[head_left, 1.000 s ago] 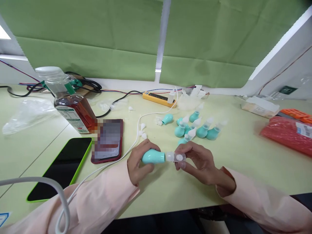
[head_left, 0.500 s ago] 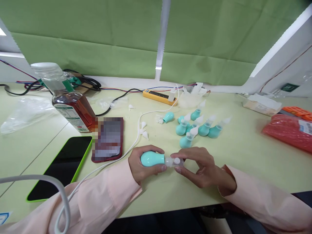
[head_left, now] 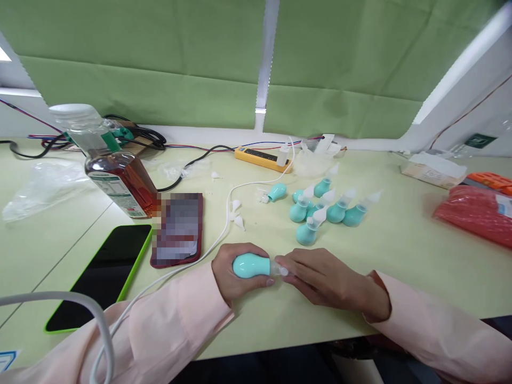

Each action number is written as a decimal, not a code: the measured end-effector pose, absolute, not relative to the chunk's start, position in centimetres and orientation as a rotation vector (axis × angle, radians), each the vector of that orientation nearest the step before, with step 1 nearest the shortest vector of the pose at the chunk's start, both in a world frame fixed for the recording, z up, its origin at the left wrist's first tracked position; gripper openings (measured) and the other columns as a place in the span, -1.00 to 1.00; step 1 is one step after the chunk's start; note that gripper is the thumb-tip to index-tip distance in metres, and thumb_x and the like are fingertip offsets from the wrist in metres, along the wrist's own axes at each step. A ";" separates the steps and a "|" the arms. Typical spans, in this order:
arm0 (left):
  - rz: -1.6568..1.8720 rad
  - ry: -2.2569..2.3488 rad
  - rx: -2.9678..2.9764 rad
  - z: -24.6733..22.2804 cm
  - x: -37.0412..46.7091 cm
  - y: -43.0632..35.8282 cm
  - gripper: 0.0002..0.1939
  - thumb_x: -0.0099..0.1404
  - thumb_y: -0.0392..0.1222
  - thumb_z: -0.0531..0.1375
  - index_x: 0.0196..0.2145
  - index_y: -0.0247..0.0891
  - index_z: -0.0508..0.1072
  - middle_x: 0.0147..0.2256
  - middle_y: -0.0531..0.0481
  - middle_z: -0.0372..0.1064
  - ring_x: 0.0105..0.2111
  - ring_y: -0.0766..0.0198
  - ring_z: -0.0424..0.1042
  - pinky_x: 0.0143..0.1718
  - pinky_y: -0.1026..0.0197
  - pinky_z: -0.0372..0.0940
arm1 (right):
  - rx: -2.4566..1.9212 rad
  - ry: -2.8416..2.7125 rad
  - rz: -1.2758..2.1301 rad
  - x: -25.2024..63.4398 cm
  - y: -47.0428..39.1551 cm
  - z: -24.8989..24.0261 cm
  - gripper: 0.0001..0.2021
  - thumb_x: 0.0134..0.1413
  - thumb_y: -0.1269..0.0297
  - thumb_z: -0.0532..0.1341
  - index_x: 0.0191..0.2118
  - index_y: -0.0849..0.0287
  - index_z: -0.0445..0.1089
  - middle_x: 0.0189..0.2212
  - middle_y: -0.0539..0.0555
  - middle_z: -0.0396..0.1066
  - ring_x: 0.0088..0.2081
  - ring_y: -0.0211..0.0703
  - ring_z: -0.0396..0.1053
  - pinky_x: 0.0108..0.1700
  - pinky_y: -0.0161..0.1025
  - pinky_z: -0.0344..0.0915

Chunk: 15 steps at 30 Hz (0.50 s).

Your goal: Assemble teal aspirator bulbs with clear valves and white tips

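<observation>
My left hand is wrapped round a teal squeeze bulb that lies sideways, neck to the right. From its neck sticks a clear plastic connector with a small round white part. My right hand pinches the connector's far end, and its fingers hide most of that end. Beyond my hands stand several teal bulb nasal aspirators with pale pointed tips. Another teal bulb lies on its side with a clear fitting. Loose white tips lie left of it, by the white cable.
A bottle of amber liquid, a green-edged phone and a dark red phone are on the left. A white cable runs to a yellow power strip. On the right are a tissue box and a red package.
My right hand has turned over and shifted slightly left, its fingers now closer together over the connector. My left hand still grips the bulb in nearly the same place.
</observation>
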State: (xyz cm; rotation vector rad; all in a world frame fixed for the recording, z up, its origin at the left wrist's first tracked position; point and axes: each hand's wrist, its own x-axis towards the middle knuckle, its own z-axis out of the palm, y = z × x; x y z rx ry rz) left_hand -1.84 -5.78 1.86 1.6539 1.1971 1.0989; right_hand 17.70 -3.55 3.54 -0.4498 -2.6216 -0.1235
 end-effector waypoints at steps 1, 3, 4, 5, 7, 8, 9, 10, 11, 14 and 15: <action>1.085 1.194 1.647 1.9 -1.8 -5.8 -0.73 -0.26 -0.23 0.32 -0.50 -0.32 0.45 -0.57 0.04 0.36 -0.57 0.35 0.28 -0.54 0.34 0.19 | -0.432 -2.637 -0.159 17.7 -3.6 3.5 -0.76 0.05 0.43 0.04 -0.11 0.28 0.15 -0.48 0.09 0.35 -0.48 -0.26 0.26 -0.54 -0.33 0.15; 1.076 1.195 1.630 1.9 -1.8 -5.8 -0.72 -0.27 -0.21 0.33 -0.50 -0.32 0.44 -0.57 0.05 0.36 -0.58 0.36 0.27 -0.56 0.34 0.19 | -0.404 -2.603 -0.146 17.6 -3.6 3.2 -0.72 0.04 0.44 0.06 -0.08 0.29 0.14 -0.44 0.11 0.36 -0.44 -0.25 0.28 -0.51 -0.32 0.18; 1.084 1.200 1.626 1.9 -1.8 -5.8 -0.71 -0.27 -0.20 0.33 -0.50 -0.31 0.44 -0.58 0.05 0.36 -0.59 0.36 0.27 -0.57 0.35 0.18 | -0.402 -2.556 -0.098 17.5 -3.6 2.9 -0.69 0.02 0.44 0.07 -0.06 0.29 0.13 -0.42 0.11 0.37 -0.42 -0.25 0.29 -0.49 -0.33 0.21; 1.100 1.211 1.631 1.9 -1.8 -5.9 -0.71 -0.27 -0.18 0.33 -0.49 -0.31 0.44 -0.59 0.05 0.35 -0.59 0.37 0.26 -0.58 0.36 0.18 | -0.409 -2.494 -0.026 17.4 -3.7 2.7 -0.66 0.01 0.44 0.09 -0.05 0.28 0.12 -0.42 0.10 0.38 -0.41 -0.26 0.30 -0.47 -0.34 0.23; 1.136 1.232 1.678 1.9 -1.8 -5.9 -0.70 -0.26 -0.16 0.33 -0.50 -0.31 0.44 -0.61 0.07 0.34 -0.62 0.38 0.24 -0.61 0.37 0.17 | -0.444 -2.358 0.144 17.0 -3.8 2.4 -0.62 -0.03 0.45 0.12 -0.03 0.23 0.12 -0.42 0.06 0.39 -0.43 -0.30 0.31 -0.44 -0.37 0.25; 1.151 1.236 1.712 1.9 -1.8 -5.9 -0.71 -0.25 -0.15 0.33 -0.50 -0.31 0.44 -0.63 0.08 0.33 -0.63 0.39 0.23 -0.62 0.37 0.16 | -0.463 -2.297 0.226 16.8 -3.9 2.2 -0.61 -0.04 0.46 0.14 -0.03 0.20 0.14 -0.43 0.04 0.40 -0.45 -0.32 0.31 -0.43 -0.38 0.26; 1.160 1.232 1.747 1.9 -1.8 -5.9 -0.72 -0.23 -0.15 0.33 -0.50 -0.31 0.43 -0.63 0.08 0.33 -0.64 0.39 0.23 -0.63 0.37 0.16 | -0.480 -2.249 0.310 16.6 -4.0 2.2 -0.62 -0.05 0.46 0.15 -0.05 0.17 0.16 -0.44 0.02 0.40 -0.47 -0.33 0.31 -0.43 -0.39 0.27; 1.167 1.220 1.782 1.9 -1.8 -5.9 -0.72 -0.22 -0.15 0.32 -0.50 -0.31 0.43 -0.63 0.07 0.34 -0.64 0.39 0.24 -0.62 0.36 0.16 | -0.505 -2.221 0.401 16.5 -4.1 2.2 -0.64 -0.06 0.46 0.15 -0.07 0.15 0.20 -0.45 0.01 0.40 -0.49 -0.34 0.30 -0.44 -0.40 0.27; 1.169 1.201 1.818 1.9 -1.9 -5.9 -0.73 -0.21 -0.16 0.32 -0.49 -0.31 0.43 -0.61 0.06 0.35 -0.63 0.38 0.26 -0.60 0.36 0.18 | -0.536 -2.203 0.498 16.3 -4.2 2.2 -0.68 -0.06 0.45 0.15 -0.11 0.15 0.24 -0.46 0.01 0.40 -0.51 -0.35 0.30 -0.46 -0.41 0.27; 1.164 1.170 1.914 1.8 -2.0 -5.7 -0.74 -0.19 -0.18 0.31 -0.47 -0.30 0.44 -0.56 0.03 0.41 -0.58 0.35 0.32 -0.53 0.33 0.21 | -0.675 -2.148 0.870 16.1 -4.4 2.4 -0.81 -0.05 0.39 0.15 -0.24 0.20 0.33 -0.53 0.00 0.37 -0.61 -0.41 0.23 -0.58 -0.45 0.23; 1.159 1.174 1.938 1.7 -2.0 -5.7 -0.75 -0.18 -0.17 0.31 -0.48 -0.30 0.44 -0.56 0.02 0.41 -0.58 0.34 0.33 -0.52 0.32 0.22 | -0.727 -2.107 0.999 16.0 -4.4 2.4 -0.83 -0.05 0.37 0.14 -0.27 0.22 0.35 -0.57 -0.01 0.34 -0.65 -0.42 0.21 -0.62 -0.46 0.21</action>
